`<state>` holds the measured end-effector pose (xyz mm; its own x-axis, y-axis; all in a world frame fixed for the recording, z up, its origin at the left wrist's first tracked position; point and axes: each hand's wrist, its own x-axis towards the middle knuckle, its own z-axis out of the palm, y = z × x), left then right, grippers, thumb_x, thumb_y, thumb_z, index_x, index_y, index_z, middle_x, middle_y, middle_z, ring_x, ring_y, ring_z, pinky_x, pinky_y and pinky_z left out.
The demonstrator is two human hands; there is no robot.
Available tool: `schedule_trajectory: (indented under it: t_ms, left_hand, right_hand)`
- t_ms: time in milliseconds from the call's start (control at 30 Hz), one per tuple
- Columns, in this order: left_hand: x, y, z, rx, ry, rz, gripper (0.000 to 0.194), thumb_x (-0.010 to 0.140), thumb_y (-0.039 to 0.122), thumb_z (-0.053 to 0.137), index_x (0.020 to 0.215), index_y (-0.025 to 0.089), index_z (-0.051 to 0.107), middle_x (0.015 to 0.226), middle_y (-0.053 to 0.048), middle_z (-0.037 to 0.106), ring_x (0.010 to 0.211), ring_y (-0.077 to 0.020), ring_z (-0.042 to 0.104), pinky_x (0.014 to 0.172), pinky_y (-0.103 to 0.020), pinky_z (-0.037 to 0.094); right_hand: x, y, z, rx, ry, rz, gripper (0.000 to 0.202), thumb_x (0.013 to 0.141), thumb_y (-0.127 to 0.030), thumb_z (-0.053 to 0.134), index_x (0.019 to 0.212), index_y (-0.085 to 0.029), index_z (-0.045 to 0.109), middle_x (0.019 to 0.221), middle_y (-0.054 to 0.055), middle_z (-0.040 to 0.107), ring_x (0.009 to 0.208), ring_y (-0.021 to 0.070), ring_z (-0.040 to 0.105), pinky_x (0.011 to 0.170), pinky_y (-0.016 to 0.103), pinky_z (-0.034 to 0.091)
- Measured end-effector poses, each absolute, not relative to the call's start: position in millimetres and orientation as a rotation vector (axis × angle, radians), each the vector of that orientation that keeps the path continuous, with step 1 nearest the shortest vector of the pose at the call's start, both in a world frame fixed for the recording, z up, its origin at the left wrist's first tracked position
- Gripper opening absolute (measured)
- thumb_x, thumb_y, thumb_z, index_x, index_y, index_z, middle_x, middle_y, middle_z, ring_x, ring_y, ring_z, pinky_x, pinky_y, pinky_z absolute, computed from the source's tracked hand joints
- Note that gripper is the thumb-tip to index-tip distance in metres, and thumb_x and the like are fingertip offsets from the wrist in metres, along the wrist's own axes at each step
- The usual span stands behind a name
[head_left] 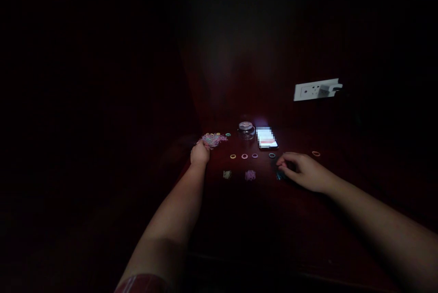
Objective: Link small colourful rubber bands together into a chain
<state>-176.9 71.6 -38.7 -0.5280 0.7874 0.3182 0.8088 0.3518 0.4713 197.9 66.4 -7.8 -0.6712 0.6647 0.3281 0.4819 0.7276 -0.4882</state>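
The mixed pile of small bands [216,140] lies on the left part of the bench [239,204]; the left hand [200,152] is at its near left edge, fingers largely hidden, so a grip cannot be confirmed; the right hand [304,172] is curled, thumb and fingertips close together beside the blue pile [279,176]; whether it holds a band cannot be told.

Handling, as judged: the bands appear light, soft and stretchy, not fragile, but liable to tangle; take one by its rim between thumb and forefinger, clear of its neighbours.

The yellow pile [227,174] and purple pile [250,175] lie nearer the person; beyond them, single rings form a spaced row, including a pink ring [244,158].

The bench is dark red and faintly glossy; a clear jar [246,133] stands just beside a lit phone [266,137]; a white socket plate [310,92] with a plug [333,88] is on the wall at right; the room is otherwise very dark, its edges unreadable.
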Motion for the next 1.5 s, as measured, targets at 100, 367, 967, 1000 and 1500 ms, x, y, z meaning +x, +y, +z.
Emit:
schedule_trajectory:
  t_ms: [100,367,967,1000,1500]
  left_hand:
    - [-179.0,72.3,-39.8,-1.515,-2.544,-0.932,0.015,0.086,0.025,0.050,0.096,0.022,0.060,0.097,-0.009,0.070,0.090,-0.0216,0.066,0.081,-0.030,0.048]
    - [-188.2,63.3,-35.7,-1.551,-2.524,-0.960,0.018,0.086,0.022,0.049,0.099,0.023,0.060,0.102,-0.005,0.071,0.091,-0.0186,0.066,0.082,-0.027,0.048]
    - [-184.8,65.8,-29.9,-1.524,-2.411,-1.152,0.021,0.088,0.026,0.045,0.103,0.019,0.059,0.106,-0.011,0.068,0.097,-0.0237,0.063,0.087,-0.034,0.046]
    - [-185.3,65.6,-30.6,-1.524,-2.398,-1.194,0.021,0.089,0.026,0.045,0.104,0.019,0.058,0.105,-0.010,0.068,0.096,-0.0229,0.064,0.086,-0.033,0.047]
    - [-126.9,50.4,-14.6,-1.684,-2.049,-1.720,0.014,0.088,0.025,0.050,0.099,0.016,0.053,0.093,-0.007,0.064,0.081,-0.0133,0.062,0.077,-0.026,0.049]
  right_hand:
    - [198.3,67.2,-7.5,-0.875,-2.445,0.505,0.019,0.082,-0.032,0.051,0.087,-0.020,0.064,0.081,0.004,0.066,0.072,0.0186,0.059,0.069,0.031,0.046]
    - [199.1,68.8,-9.2,-0.866,-2.458,0.479,0.019,0.084,-0.034,0.050,0.086,-0.020,0.063,0.081,0.004,0.066,0.073,0.0189,0.060,0.069,0.031,0.046]
    - [196.6,62.6,-6.7,-0.823,-2.425,0.520,0.013,0.082,-0.025,0.052,0.085,-0.019,0.063,0.076,0.002,0.062,0.068,0.0153,0.056,0.065,0.028,0.042]
    - [196.3,62.6,-7.2,-0.824,-2.419,0.514,0.013,0.082,-0.025,0.052,0.085,-0.018,0.063,0.076,0.002,0.062,0.068,0.0152,0.055,0.065,0.028,0.042]
    - [190.6,61.6,-10.5,-0.791,-2.336,0.570,0.013,0.081,-0.025,0.054,0.084,-0.017,0.063,0.071,0.002,0.061,0.064,0.0140,0.054,0.063,0.027,0.042]
